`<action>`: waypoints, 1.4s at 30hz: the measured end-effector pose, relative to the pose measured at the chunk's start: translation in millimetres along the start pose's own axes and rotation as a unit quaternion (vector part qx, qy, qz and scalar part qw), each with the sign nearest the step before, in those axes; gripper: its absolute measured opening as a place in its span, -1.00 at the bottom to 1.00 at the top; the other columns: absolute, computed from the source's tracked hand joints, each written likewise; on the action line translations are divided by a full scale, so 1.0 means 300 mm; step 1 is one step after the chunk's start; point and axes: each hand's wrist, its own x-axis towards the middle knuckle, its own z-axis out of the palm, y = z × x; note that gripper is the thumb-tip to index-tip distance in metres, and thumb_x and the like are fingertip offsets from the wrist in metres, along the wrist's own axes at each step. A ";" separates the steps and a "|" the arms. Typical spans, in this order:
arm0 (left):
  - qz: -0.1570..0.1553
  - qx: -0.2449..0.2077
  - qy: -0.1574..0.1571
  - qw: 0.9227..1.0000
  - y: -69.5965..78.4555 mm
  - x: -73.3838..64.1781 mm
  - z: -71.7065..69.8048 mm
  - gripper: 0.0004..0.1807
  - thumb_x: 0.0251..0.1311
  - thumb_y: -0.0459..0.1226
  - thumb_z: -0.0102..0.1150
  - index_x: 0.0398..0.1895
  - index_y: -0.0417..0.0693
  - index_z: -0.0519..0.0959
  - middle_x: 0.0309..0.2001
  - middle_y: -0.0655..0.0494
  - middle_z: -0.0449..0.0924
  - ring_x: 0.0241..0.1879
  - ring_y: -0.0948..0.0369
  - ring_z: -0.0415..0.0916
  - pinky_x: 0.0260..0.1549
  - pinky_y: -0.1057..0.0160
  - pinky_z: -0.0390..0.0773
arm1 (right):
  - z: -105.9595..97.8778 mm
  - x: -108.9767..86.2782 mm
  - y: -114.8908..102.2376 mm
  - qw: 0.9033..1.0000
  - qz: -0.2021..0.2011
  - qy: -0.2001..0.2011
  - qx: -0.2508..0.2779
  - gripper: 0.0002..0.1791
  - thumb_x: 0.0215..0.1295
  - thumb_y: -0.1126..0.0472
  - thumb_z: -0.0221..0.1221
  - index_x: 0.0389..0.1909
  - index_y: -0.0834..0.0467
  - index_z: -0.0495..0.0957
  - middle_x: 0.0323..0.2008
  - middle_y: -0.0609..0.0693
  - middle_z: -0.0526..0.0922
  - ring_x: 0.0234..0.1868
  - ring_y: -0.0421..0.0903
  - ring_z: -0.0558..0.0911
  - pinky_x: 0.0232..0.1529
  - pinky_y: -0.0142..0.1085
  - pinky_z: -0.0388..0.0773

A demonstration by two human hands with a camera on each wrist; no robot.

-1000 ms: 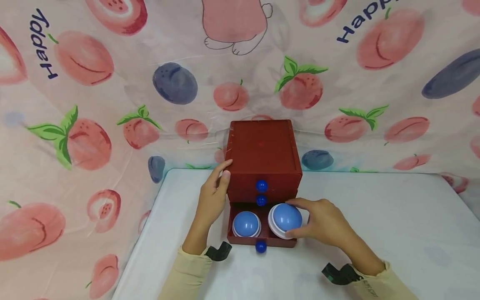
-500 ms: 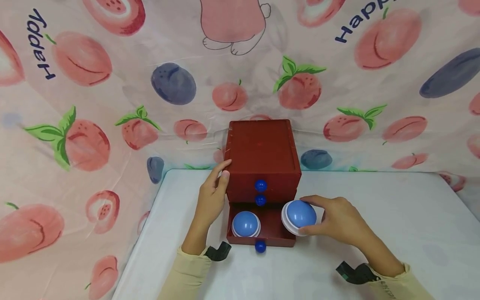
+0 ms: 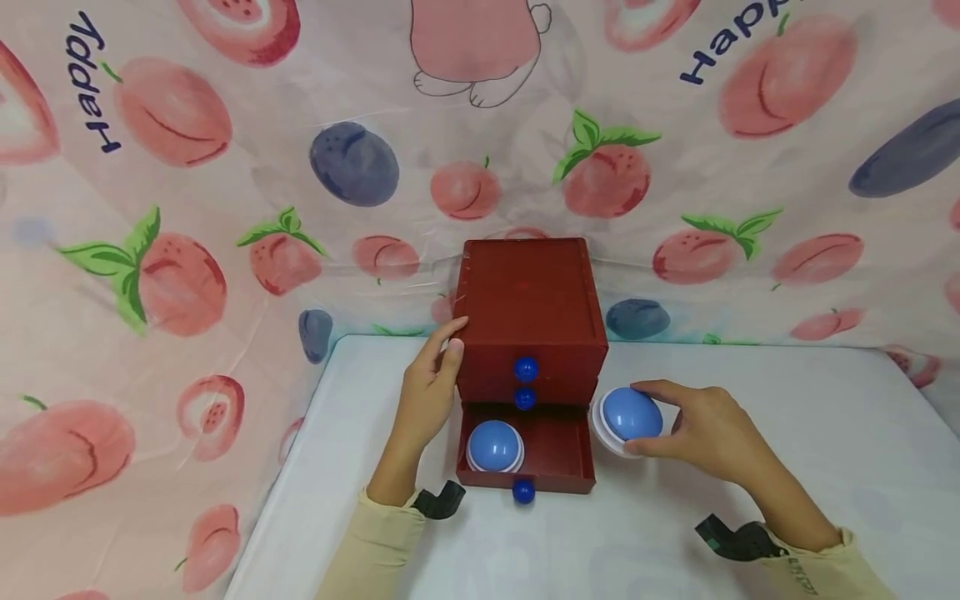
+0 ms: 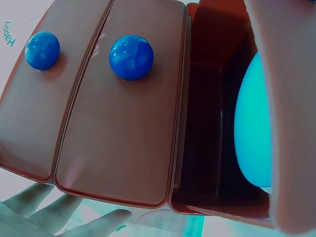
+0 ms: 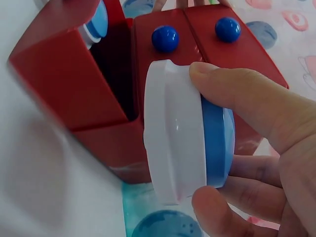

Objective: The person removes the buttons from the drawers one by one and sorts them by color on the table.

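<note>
My right hand (image 3: 708, 429) pinches a white round object with a blue dome (image 3: 632, 413) just right of the pulled-out bottom drawer (image 3: 558, 481). In the right wrist view, its white base (image 5: 174, 133) is tilted on edge between thumb and fingertips. A matching blue-domed round object (image 3: 495, 446) sits in the drawer's left half. My left hand (image 3: 430, 392) rests against the left side of the small dark red drawer cabinet (image 3: 528, 292), fingers straight along its edge. The two upper drawers are closed, each with a blue knob (image 4: 131, 57).
The cabinet stands on a white tabletop (image 3: 772, 392), at its back edge. Behind and to the left hangs a pink fruit-print cloth (image 3: 480, 150). The bottom drawer's blue knob (image 3: 523, 492) juts toward the front.
My right hand has lifted the blue-domed object from the drawer's right half and carried it rightward past the drawer's side. My left hand has stayed on the cabinet.
</note>
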 end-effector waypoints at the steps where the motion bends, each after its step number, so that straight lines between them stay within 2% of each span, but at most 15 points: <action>1: 0.000 0.000 0.000 1.000 0.000 0.000 0.000 -0.57 0.57 0.01 -0.08 0.43 0.41 0.41 0.47 0.20 0.37 0.35 -0.01 0.49 0.30 -0.17 0.48 | 0.000 0.000 0.005 1.000 0.003 -0.001 -0.002 -0.11 -0.17 -0.40 0.53 0.20 -0.03 0.62 -0.34 -0.06 0.76 -0.58 -0.26 0.45 -0.59 -0.37 0.40; 10: -0.001 0.006 0.001 1.000 0.006 0.001 0.000 -0.58 0.58 0.04 -0.11 0.42 0.43 0.42 0.46 0.22 0.37 0.36 0.00 0.48 0.32 -0.15 0.47 | -0.006 0.012 0.058 0.999 0.028 -0.007 -0.021 -0.05 -0.14 -0.44 0.49 0.25 0.01 0.58 -0.43 -0.07 0.71 -0.55 -0.21 0.48 -0.58 -0.33 0.41; 18: 0.000 0.009 -0.001 1.000 0.003 0.002 -0.001 -0.58 0.57 0.06 -0.11 0.42 0.45 0.41 0.46 0.23 0.38 0.36 0.01 0.49 0.30 -0.15 0.49 | -0.002 0.024 0.077 0.998 0.051 -0.010 -0.029 -0.02 -0.13 -0.42 0.50 0.27 0.06 0.56 -0.31 0.06 0.75 -0.48 -0.15 0.52 -0.54 -0.31 0.46; 25: 0.000 0.010 0.001 1.000 0.001 -0.003 -0.002 -0.58 0.57 0.06 -0.11 0.42 0.45 0.41 0.46 0.23 0.38 0.35 0.01 0.49 0.30 -0.15 0.49 | 0.016 0.032 0.105 0.998 0.057 -0.005 -0.037 -0.04 -0.12 -0.41 0.50 0.26 0.07 0.57 -0.44 -0.03 0.69 -0.48 -0.14 0.52 -0.55 -0.29 0.44; 34: 0.003 0.007 -0.002 1.000 0.001 -0.002 -0.002 -0.57 0.58 0.05 -0.11 0.43 0.43 0.41 0.46 0.22 0.38 0.36 0.00 0.49 0.30 -0.15 0.49 | 0.047 0.044 0.148 0.997 0.070 0.002 -0.043 -0.01 -0.12 -0.46 0.46 0.27 0.06 0.55 -0.45 -0.02 0.68 -0.46 -0.11 0.53 -0.56 -0.28 0.42; 42: 0.001 0.006 0.000 1.000 -0.005 0.001 -0.003 -0.58 0.57 0.03 -0.09 0.42 0.44 0.41 0.46 0.23 0.37 0.36 0.02 0.49 0.30 -0.13 0.49 | 0.076 0.058 0.171 0.995 0.096 -0.012 -0.037 0.05 -0.13 -0.48 0.45 0.31 0.11 0.53 -0.51 -0.07 0.61 -0.41 -0.06 0.54 -0.50 -0.23 0.49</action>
